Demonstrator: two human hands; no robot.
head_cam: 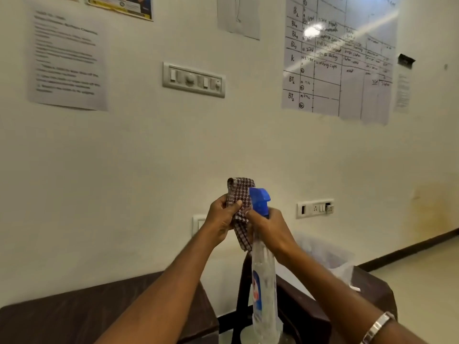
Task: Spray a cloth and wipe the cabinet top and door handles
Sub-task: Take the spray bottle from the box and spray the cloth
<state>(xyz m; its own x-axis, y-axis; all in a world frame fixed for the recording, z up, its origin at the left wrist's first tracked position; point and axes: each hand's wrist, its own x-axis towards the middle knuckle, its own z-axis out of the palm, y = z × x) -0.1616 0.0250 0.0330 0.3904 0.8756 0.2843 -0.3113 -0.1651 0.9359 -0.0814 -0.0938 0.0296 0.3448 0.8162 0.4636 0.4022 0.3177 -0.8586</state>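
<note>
My left hand (223,218) grips a folded brown-and-white checked cloth (239,194), held upright in front of the wall. My right hand (269,228) is wrapped around the neck of a clear spray bottle (264,281) with a blue trigger head (259,201). The nozzle sits right against the cloth. The bottle hangs down past a dark brown cabinet top (62,316) at the lower left. No door handles are in view.
A second dark brown cabinet (370,284) stands at the lower right, with a clear plastic-lined bin (330,254) behind it. Switch plates (193,79) and a socket plate (315,208) are on the cream wall, with papers and a chart above. Floor shows at the far right.
</note>
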